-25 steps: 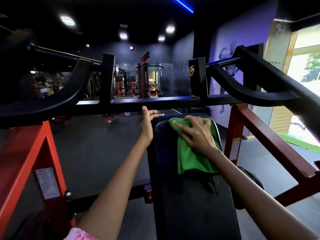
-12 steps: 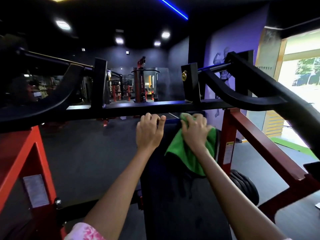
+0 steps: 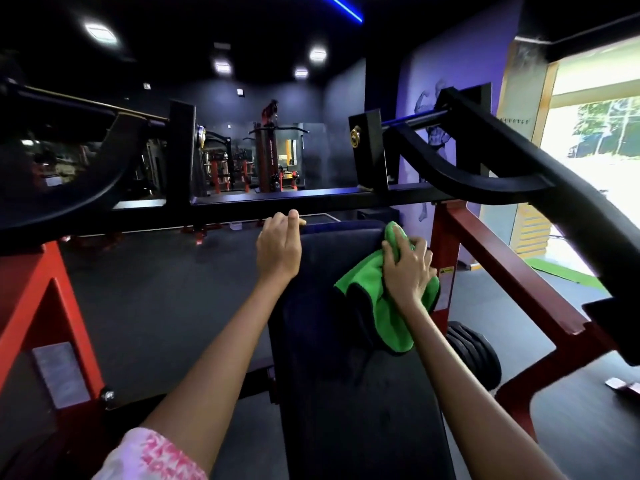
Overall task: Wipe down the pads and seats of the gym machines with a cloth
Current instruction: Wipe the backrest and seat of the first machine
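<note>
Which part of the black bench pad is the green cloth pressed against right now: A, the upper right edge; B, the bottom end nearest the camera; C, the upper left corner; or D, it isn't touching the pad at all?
A: the right hand grips the green cloth against the upper right edge of the black bench pad, while the left hand holds the upper left corner.
</note>
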Demonstrator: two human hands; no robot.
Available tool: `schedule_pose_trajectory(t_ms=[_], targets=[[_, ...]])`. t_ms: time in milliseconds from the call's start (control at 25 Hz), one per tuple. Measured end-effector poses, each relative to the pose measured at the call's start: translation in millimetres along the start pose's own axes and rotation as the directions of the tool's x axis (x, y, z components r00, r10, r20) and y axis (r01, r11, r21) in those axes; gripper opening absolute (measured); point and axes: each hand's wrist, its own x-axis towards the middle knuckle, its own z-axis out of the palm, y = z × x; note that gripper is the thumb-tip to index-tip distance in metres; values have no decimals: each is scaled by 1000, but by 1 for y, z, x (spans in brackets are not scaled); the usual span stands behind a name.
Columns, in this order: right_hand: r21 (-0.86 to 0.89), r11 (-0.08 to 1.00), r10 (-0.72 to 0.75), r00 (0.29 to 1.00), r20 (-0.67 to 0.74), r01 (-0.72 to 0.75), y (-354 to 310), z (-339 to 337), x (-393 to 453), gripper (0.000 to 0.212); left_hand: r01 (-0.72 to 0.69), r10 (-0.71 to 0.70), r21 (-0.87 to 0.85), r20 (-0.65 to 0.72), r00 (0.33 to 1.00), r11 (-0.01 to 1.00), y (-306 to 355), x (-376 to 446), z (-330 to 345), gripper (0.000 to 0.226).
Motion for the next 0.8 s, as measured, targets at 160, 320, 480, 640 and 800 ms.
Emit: schedule_pose_trajectory(t_ms=[160, 320, 480, 640, 800], targets=[[-160, 978, -129, 991, 44, 135, 20, 4, -45, 71, 16, -17, 39, 19, 1000, 999, 1, 0, -1, 85], [-115, 993, -29, 1000, 1, 28, 4, 5, -29, 51, 4, -7, 82, 37, 999, 997, 2, 0, 0, 85], [-156, 878, -464, 884, -52, 452, -13, 23, -80, 51, -4, 2, 56, 40, 999, 998, 2, -1, -1, 85], [-252, 791, -588, 807, -64, 557, 51, 13, -80, 52, -48, 44, 41, 89, 995, 998, -4, -2, -4, 84], [-182, 963, -231, 955, -186, 198, 15, 17, -52, 49, -53, 45, 103, 81, 996, 993, -3, -3, -3, 82]])
